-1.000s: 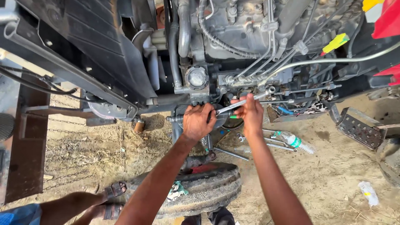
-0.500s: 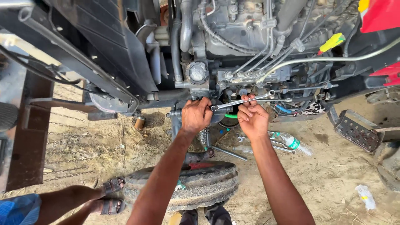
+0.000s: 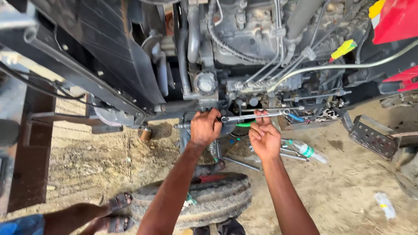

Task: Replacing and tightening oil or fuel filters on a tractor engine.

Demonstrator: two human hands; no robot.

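The person leans in under the engine (image 3: 261,39), both hands up on a long steel wrench (image 3: 254,115) that lies almost level. The left hand (image 3: 204,127) is curled shut around the ring end, where it sits on a fitting low on the engine block; the knuckles press close against the metal just above them. The right hand (image 3: 263,137) has its fingers (image 3: 260,116) hooked over the middle of the shaft, thumb beneath, a loose hold rather than a fist. The free ring end pokes out beyond those fingers, toward a blue hose (image 3: 296,117).

The wrench looks rigid and fairly heavy, bare polished metal that I'd judge slippery with oil about. Gripping farther out, past the right fingertips, would give more leverage. Below the right wrist a plastic bottle (image 3: 305,151) and spare wrenches (image 3: 291,155) lie on the sandy ground (image 3: 348,191), and an old tyre (image 3: 213,198) sits beneath the forearms.
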